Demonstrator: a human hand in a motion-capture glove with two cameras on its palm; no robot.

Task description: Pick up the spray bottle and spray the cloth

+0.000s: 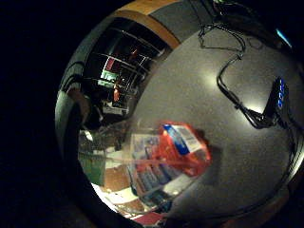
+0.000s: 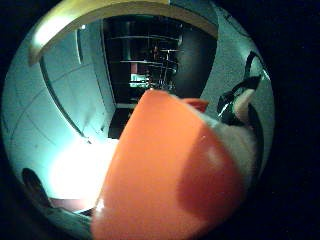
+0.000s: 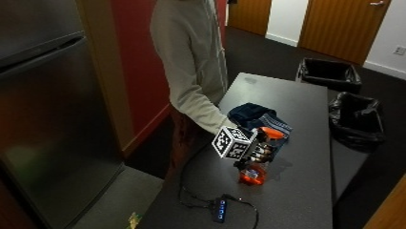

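dark table (image 3: 298,191) – usb hub (image 3: 219,210) with cable near edge; two black bins (image 3: 329,72) beside; fridge (image 3: 44,119).

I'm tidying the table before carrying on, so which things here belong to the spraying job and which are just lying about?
Belongs to the job:
spray bottle, held up in the gloved right hand
cloth, folded on the table

Just lying about:
USB hub with cable
two bins beside the table
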